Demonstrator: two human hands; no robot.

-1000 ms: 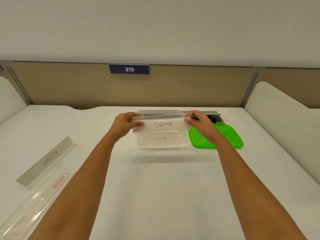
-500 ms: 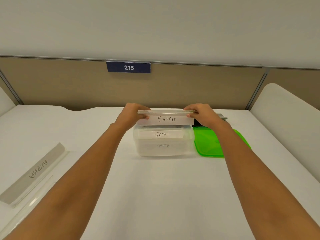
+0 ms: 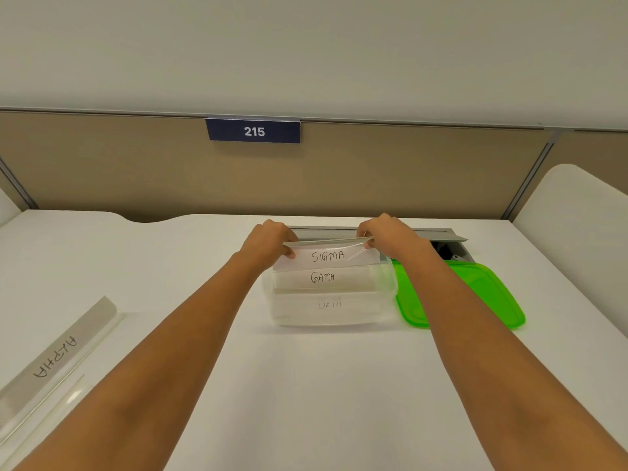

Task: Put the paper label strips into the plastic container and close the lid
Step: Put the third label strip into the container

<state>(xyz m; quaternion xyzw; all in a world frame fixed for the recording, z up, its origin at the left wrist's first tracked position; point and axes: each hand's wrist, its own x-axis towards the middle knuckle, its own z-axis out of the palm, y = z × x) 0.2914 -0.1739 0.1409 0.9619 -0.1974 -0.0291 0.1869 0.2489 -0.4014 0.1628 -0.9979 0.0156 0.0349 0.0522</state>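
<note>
A clear plastic container (image 3: pixel 387 300) stands at the middle of the white desk. Inside it lies a strip marked GAMA (image 3: pixel 323 277), with another faintly lettered strip (image 3: pixel 328 304) below it. Over the container's far rim I hold a strip marked SIGMA (image 3: pixel 328 256) in its clear sleeve. My left hand (image 3: pixel 270 241) pinches its left end and my right hand (image 3: pixel 387 234) pinches its right end. The green lid (image 3: pixel 482 294) lies flat on the desk right of the container. A strip marked ALPHA (image 3: pixel 56 356) lies at the desk's left edge.
A clear empty sleeve (image 3: pixel 40 419) lies beside the ALPHA strip. Behind the container is an open grey cable tray (image 3: pixel 448 237) in the desk. A beige partition with a sign 215 (image 3: pixel 253 131) backs the desk. White dividers (image 3: pixel 574 226) stand at both sides.
Both hands have carried the SIGMA strip from in front of the container to just above its far rim and lowered it. The GAMA strip inside has come into sight.
</note>
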